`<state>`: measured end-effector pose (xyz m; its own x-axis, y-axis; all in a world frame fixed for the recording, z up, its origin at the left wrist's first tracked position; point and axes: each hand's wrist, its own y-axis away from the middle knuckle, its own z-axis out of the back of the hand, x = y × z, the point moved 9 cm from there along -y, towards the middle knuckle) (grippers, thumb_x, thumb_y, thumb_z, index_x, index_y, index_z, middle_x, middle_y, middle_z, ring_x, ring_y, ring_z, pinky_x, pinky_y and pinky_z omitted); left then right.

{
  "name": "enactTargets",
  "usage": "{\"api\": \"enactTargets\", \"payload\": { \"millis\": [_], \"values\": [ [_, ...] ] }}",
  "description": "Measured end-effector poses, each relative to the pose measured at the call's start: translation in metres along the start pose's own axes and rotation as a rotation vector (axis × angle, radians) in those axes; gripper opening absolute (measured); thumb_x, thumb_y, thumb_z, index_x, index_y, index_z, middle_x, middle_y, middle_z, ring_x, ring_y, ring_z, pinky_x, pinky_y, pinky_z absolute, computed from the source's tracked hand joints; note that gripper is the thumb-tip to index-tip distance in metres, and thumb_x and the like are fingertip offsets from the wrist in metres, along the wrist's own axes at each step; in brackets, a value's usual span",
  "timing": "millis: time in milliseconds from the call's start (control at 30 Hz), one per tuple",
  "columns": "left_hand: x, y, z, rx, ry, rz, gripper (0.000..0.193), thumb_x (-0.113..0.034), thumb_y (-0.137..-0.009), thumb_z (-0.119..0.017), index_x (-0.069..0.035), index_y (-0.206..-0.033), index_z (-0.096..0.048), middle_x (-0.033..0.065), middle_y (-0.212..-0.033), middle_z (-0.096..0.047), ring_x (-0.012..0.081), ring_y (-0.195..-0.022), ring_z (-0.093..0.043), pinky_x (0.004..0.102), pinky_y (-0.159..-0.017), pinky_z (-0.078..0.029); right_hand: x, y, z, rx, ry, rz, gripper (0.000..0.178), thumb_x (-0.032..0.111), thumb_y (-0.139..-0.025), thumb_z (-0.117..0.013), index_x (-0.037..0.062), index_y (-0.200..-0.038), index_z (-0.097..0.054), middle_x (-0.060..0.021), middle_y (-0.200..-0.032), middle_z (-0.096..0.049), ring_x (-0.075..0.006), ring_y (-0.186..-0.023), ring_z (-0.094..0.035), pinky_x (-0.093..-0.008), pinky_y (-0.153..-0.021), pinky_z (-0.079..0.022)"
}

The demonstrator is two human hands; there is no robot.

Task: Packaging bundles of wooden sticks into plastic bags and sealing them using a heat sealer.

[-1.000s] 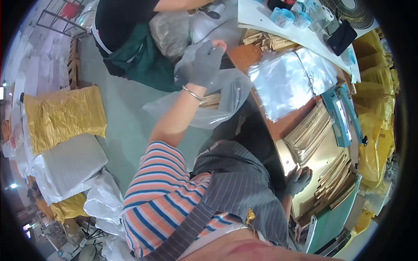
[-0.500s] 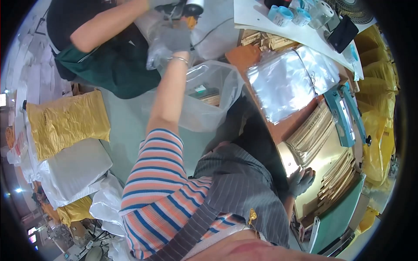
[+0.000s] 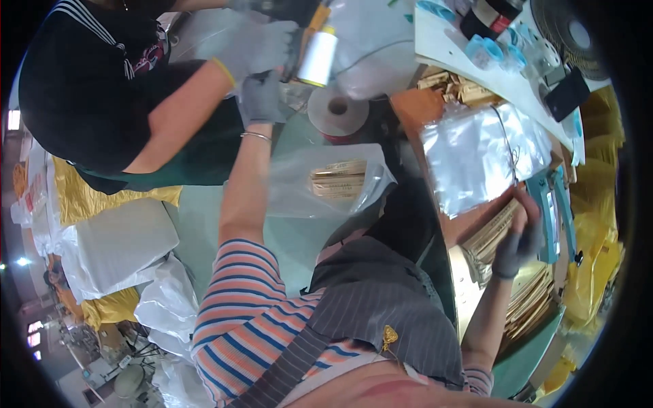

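My left hand (image 3: 261, 99), in a grey glove, is at the far side beside a co-worker's gloved hand (image 3: 265, 47). Its fingers are curled in; what they hold, if anything, does not show. Close by is a tape dispenser with a white roll (image 3: 318, 60). Below lies a translucent plastic bag (image 3: 292, 194) with flat brown pieces (image 3: 338, 179) inside. On the right, my right hand (image 3: 520, 238), in a grey glove with bare fingertips, is blurred over a stack of brown paper pieces (image 3: 484, 241). Its fingers stretch toward clear plastic sleeves (image 3: 469, 160) tied with cord.
A large white roll (image 3: 338, 112) stands beyond the bag. A blue-green metal tool (image 3: 559, 211) lies at the right, near more brown stacks (image 3: 527, 306). White sacks (image 3: 115, 245) and a yellow sack (image 3: 109, 194) are at the left. A phone (image 3: 566, 94) rests on the white table (image 3: 490, 64).
My right hand has risen from the brass-coloured surface toward the clear sleeves. The tape dispenser has moved off my left hand toward the right. The bag's brown pieces show more fully.
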<state>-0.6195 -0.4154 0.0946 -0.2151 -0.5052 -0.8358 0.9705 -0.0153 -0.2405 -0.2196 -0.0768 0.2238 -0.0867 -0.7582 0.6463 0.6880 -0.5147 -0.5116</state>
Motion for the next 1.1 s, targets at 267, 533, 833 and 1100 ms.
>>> {"api": "enactTargets", "payload": {
  "millis": [267,533,833,1100],
  "values": [
    [0.011,0.07,-0.058,-0.242,0.246,-0.214,0.023,-0.019,-0.086,-0.063,0.002,-0.093,-0.065,0.0142,-0.087,-0.068,0.0195,-0.083,-0.065,0.0303,-0.075,-0.048,0.045,-0.086,-0.286,0.711,-0.956,-0.625,0.034,0.023,-0.09,-0.059,0.0012,-0.115,-0.056,-0.0079,-0.112,-0.058,-0.0173,-0.104,-0.057,-0.0315,-0.094,-0.044],
    [0.03,0.138,-0.05,-0.062,0.269,0.062,0.021,-0.012,-0.08,-0.071,0.003,-0.093,-0.064,0.008,-0.087,-0.067,0.0116,-0.079,-0.061,0.026,-0.071,-0.047,0.066,-0.044,-0.436,1.132,-1.223,-1.197,0.027,0.026,-0.088,-0.06,0.0059,-0.106,-0.062,-0.0059,-0.101,-0.064,-0.0191,-0.094,-0.061,-0.0327,-0.086,-0.048],
    [-0.008,0.126,-0.036,-0.05,0.55,0.765,0.032,-0.009,-0.078,-0.062,0.003,-0.108,-0.061,0.0153,-0.107,-0.063,0.0267,-0.101,-0.059,0.0408,-0.088,-0.045,0.027,0.014,-0.447,0.98,-1.475,-1.172,0.028,0.016,-0.087,-0.054,0.0053,-0.113,-0.057,-0.0094,-0.106,-0.062,-0.0225,-0.096,-0.06,-0.0338,-0.084,-0.049],
    [0.003,0.128,-0.106,0.309,-0.992,-0.41,0.047,-0.021,-0.077,-0.066,-0.004,-0.12,-0.056,0.0099,-0.102,-0.064,0.0207,-0.088,-0.062,0.0312,-0.079,-0.049,0.024,-0.009,-0.454,1.211,-0.924,-0.261,0.037,0.012,-0.076,-0.07,0.0039,-0.111,-0.06,-0.0082,-0.104,-0.065,-0.0194,-0.093,-0.062,-0.0301,-0.084,-0.048]
  ]
}}
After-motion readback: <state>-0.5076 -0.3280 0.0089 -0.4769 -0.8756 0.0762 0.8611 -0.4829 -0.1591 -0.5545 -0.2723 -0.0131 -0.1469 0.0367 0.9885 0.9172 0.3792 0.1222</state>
